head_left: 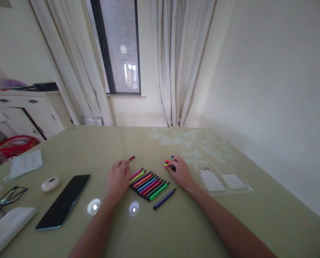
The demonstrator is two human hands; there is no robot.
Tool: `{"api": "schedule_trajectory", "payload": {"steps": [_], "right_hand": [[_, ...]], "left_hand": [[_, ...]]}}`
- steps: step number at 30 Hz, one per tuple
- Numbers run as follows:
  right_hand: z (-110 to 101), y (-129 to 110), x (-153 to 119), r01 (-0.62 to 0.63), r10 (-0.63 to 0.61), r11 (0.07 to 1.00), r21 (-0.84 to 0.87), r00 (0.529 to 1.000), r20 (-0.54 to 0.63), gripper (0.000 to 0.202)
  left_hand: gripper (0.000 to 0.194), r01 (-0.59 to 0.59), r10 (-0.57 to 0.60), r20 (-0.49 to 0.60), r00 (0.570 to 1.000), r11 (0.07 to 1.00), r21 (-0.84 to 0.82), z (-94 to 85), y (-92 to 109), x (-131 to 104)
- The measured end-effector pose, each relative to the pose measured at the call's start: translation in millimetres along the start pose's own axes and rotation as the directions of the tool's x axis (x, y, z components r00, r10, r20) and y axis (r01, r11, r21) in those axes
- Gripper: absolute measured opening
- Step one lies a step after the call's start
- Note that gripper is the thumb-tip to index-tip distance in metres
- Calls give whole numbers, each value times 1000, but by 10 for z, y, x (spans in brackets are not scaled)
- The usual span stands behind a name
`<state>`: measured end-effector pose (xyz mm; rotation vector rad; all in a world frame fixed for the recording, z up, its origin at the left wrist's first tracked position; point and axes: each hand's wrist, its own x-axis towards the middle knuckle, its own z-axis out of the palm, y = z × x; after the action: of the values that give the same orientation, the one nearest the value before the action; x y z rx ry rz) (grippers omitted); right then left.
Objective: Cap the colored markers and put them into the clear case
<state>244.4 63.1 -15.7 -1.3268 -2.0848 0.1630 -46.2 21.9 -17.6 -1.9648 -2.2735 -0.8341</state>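
A slanting row of several uncapped coloured markers point(149, 184) lies on the green table point(116, 233), tips to the upper right. One dark blue marker point(164, 199) lies apart, nearer the front edge. At the row's left end, my left hand point(118, 179) has its fingers bent together beside the pink marker, and a dark red cap or pen end point(132, 158) sticks out past the fingertips. Beyond the row on the right, my right hand point(180, 172) is closed around several small coloured caps point(167, 163); a blue one point(173, 156) shows behind its knuckles.
On the left are a black phone point(64, 200), a round white case point(50, 184), eyeglasses point(9, 199), a white box point(10, 231) and a face mask point(27, 163). A clear plastic tray point(224, 179) lies right of my right hand. Curtains and a wall stand behind the table.
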Motion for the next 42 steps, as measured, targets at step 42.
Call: {"api": "schedule_trajectory", "payload": {"steps": [42], "right_hand": [[-438,-610,59,243,-190,895,374,966,-173,12]], "left_hand": [[49,-52,51,232,971,999,-1,-301,508,-198]]}}
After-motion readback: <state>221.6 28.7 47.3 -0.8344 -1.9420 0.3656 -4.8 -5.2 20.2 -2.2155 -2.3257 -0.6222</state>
